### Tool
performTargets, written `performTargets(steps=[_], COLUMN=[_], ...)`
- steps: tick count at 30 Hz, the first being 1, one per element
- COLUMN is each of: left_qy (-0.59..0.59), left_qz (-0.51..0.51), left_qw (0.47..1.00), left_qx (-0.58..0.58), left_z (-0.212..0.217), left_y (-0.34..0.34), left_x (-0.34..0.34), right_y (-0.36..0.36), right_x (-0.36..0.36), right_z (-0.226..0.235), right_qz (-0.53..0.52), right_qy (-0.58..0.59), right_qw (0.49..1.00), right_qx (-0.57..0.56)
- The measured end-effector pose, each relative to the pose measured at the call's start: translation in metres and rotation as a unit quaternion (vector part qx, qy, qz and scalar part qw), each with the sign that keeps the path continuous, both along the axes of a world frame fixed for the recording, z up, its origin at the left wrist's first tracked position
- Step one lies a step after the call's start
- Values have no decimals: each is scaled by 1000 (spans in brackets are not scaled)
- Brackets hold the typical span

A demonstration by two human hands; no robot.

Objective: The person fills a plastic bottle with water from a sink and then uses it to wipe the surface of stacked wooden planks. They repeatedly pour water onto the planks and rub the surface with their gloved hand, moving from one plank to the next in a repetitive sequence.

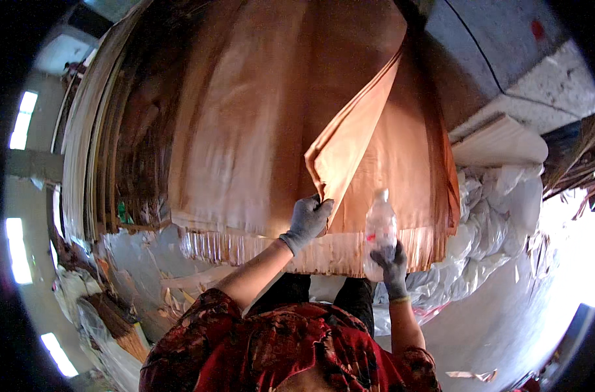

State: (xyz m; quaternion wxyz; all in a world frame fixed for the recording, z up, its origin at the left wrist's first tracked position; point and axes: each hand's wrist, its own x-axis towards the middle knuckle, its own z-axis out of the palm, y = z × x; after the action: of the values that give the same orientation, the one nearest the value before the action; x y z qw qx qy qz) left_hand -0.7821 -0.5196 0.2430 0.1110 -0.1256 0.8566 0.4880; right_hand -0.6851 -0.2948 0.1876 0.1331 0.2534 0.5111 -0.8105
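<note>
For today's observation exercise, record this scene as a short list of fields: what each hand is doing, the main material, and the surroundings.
left hand: gloved, pinching the lifted corner of a thin veneer sheet
right hand: gloved, gripping a clear plastic bottle upright
main material: stack of reddish veneer sheets, top sheet peeled back
surroundings: crumpled white plastic sheeting to the right

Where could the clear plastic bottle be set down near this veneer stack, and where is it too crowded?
Bare grey floor lies right of the right hand, which grips the bottle. The stack top, left of the sheet corner lifted by the left hand, is flat and open. White crumpled plastic and lower-left scraps crowd the rest.
</note>
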Motion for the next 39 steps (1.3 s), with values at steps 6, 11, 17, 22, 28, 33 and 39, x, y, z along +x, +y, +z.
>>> performTargets(steps=[6,11,17,22,28,33,39], left_qy=[245,100,-8,8,25,29,-84], left_qz=[-22,-37,68,15,-114,-149,-200], left_qw=[969,990,972,982,992,982,973], left_qx=[34,94,224,189,-57,-112,-78], left_z=[2,33,43,42,48,24,-16], left_y=[-38,-60,-73,-57,-26,-14,-32], left_x=[-8,-43,-76,-87,-97,-100,-111], right_y=[-78,-112,-102,-84,-78,-74,-63], right_x=[-78,-87,-84,-80,-80,-79,-68], right_z=[0,6,-6,-23,-13,-23,-40], right_qz=[104,99,128,216,263,298,289], right_qy=[119,108,142,117,88,61,50], right_qw=[979,984,975,904,868,845,855], right_qx=[131,100,118,350,412,440,428])
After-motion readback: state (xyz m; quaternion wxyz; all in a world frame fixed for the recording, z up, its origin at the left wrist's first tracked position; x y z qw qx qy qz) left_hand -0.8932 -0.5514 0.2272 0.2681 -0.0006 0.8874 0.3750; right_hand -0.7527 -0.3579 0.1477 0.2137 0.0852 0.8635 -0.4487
